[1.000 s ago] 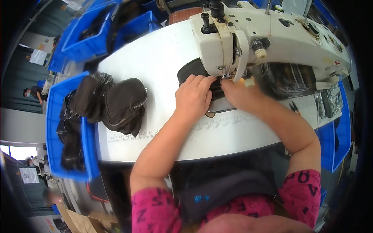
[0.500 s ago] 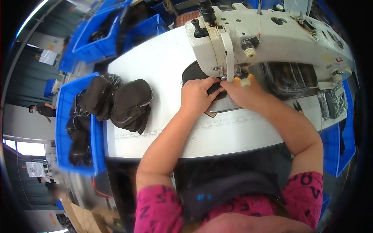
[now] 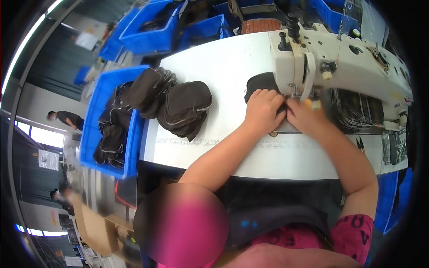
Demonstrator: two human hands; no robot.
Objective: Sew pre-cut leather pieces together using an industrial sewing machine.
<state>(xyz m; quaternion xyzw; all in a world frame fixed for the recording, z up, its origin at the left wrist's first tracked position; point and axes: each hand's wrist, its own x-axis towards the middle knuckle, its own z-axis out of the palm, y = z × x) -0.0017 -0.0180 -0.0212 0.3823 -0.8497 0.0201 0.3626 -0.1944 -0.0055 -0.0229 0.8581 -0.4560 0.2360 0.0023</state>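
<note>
A black fabric pouch (image 3: 260,83) lies under the head of a white sewing machine (image 3: 330,58), its near part hidden by my hands. My left hand (image 3: 264,110) is closed over the near edge of the pouch, fingers bent and pressed together. Close to the presser foot (image 3: 294,90), my right hand (image 3: 306,117) pinches the same pouch at its right side; its fingertips are partly hidden. The two hands almost touch.
Several dark pouches (image 3: 185,107) are piled on the white table (image 3: 223,58) at left, beside a blue bin (image 3: 134,152) of more pouches. Black snips (image 3: 360,144) and plastic-wrapped pieces (image 3: 394,147) lie at right. A dark bundle with loose threads (image 3: 355,109) sits under the machine arm.
The view has shifted, so the table and machine appear farther right. My left fingers have drawn together over the pouch, covering more of it; both hands stay near the presser foot.
</note>
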